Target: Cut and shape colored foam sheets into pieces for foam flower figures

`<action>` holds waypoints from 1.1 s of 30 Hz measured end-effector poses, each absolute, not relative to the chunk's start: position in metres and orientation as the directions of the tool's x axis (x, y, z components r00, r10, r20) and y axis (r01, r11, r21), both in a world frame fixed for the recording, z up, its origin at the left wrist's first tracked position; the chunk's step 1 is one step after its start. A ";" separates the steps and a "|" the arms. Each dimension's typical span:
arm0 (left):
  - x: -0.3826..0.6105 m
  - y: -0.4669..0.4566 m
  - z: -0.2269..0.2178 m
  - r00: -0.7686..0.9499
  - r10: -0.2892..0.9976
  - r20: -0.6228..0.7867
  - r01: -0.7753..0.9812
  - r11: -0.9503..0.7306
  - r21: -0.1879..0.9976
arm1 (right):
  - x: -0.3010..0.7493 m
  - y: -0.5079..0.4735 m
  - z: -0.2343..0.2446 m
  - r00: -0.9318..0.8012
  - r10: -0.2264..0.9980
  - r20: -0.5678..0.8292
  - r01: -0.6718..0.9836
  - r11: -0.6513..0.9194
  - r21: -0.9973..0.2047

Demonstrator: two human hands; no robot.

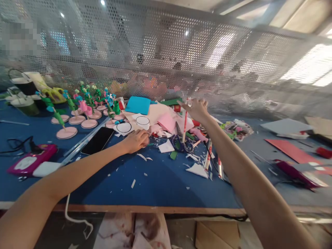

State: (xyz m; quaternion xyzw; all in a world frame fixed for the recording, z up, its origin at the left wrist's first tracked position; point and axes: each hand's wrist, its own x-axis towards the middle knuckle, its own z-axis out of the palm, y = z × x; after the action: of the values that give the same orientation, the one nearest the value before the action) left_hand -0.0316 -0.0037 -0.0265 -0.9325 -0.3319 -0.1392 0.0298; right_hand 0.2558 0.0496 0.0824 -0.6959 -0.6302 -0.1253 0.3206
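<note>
My left hand [137, 141] rests on the table with its fingers curled down. A pinkish edge shows under the fingertips, too covered to make out. Beside it lie white paper pieces with black-outlined circles [142, 120]. My right hand [196, 110] is raised over the scrap pile, thumb and fingers closed around the top of a slim red-and-white stick [185, 126]. That stick hangs nearly upright. Just below are dark-handled scissors [178, 142], and similar red-and-white sticks [208, 155] lie to the right. Pink paper [166, 121] and a blue sheet [138, 105] are behind.
Several small paper flowers on pink round bases [66, 132] stand at left. A black phone [98, 140], a magenta device [32, 160] and pots [24, 103] are there too. A second magenta device [295, 174] and red paper [292, 151] lie right. A perforated metal panel [155, 52] rises behind.
</note>
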 end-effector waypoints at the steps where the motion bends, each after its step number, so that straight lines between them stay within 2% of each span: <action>1: -0.032 -0.003 -0.027 0.741 0.607 0.286 0.624 -0.780 0.036 | 0.256 0.053 0.084 0.203 0.821 0.534 0.961 -0.062 -0.270; 3: -0.033 -0.002 -0.031 0.738 0.595 0.319 0.615 -0.787 0.045 | 0.257 0.056 0.088 0.242 0.831 0.502 0.956 -0.115 -0.271; 6: -0.033 0.001 -0.037 0.715 0.590 0.375 0.610 -0.789 0.080 | 0.254 0.052 0.098 0.281 0.733 0.619 0.926 -0.036 -0.377; 9: -0.033 0.000 -0.038 0.679 0.610 0.409 0.631 -0.770 0.101 | 0.238 0.039 0.107 0.294 0.674 0.678 0.814 0.195 -0.547; 12: -0.032 -0.002 -0.035 0.631 0.630 0.453 0.661 -0.742 0.112 | 0.206 0.016 0.123 0.172 0.689 0.704 0.591 0.500 -0.634; 15: -0.032 -0.005 -0.032 0.578 0.649 0.494 0.692 -0.711 0.123 | 0.173 -0.013 0.158 0.116 0.614 0.780 0.375 0.701 -0.607; 17: -0.032 -0.006 -0.031 0.557 0.660 0.504 0.707 -0.695 0.129 | 0.158 -0.028 0.187 0.142 0.476 0.868 0.283 0.821 -0.496; 19: -0.033 -0.006 -0.031 0.541 0.672 0.505 0.720 -0.681 0.134 | 0.148 -0.034 0.204 0.153 0.404 0.902 0.201 0.881 -0.428; 21: -0.033 -0.005 -0.032 0.522 0.685 0.508 0.736 -0.662 0.137 | 0.140 -0.030 0.194 0.155 0.392 0.907 0.176 0.892 -0.416; 22: -0.033 -0.004 -0.032 0.512 0.689 0.513 0.744 -0.655 0.137 | 0.136 -0.026 0.177 0.148 0.428 0.892 0.195 0.871 -0.450; 23: -0.032 -0.004 -0.032 0.504 0.688 0.522 0.750 -0.649 0.132 | 0.133 -0.021 0.153 0.151 0.507 0.849 0.202 0.825 -0.528; 24: -0.032 -0.004 -0.032 0.499 0.683 0.532 0.754 -0.645 0.121 | 0.130 -0.016 0.124 0.169 0.634 0.755 0.211 0.725 -0.656; 25: -0.032 -0.004 -0.032 0.500 0.676 0.542 0.757 -0.645 0.106 | 0.128 -0.012 0.092 0.111 0.783 0.612 0.255 0.573 -0.779; 26: -0.032 -0.004 -0.032 0.504 0.668 0.548 0.758 -0.646 0.090 | 0.127 -0.008 0.060 0.062 0.839 0.541 0.276 0.506 -0.817; 29: -0.031 -0.005 -0.032 0.507 0.671 0.541 0.762 -0.642 0.083 | 0.128 -0.001 -0.008 -0.004 0.892 0.452 0.283 0.435 -0.855; 31: -0.031 -0.005 -0.032 0.486 0.689 0.538 0.759 -0.638 0.130 | 0.132 0.002 -0.024 -0.013 0.917 0.399 0.254 0.389 -0.885; 33: -0.031 -0.003 -0.030 0.437 0.703 0.562 0.732 -0.640 0.232 | 0.133 0.001 -0.023 -0.016 0.926 0.378 0.238 0.371 -0.898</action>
State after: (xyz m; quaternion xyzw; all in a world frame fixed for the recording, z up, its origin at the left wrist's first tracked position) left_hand -0.0307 -0.0032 -0.0296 -0.8472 -0.4236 -0.3198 0.0231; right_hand 0.1334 0.0015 -0.0231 -0.4581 -0.6349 0.3236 0.5314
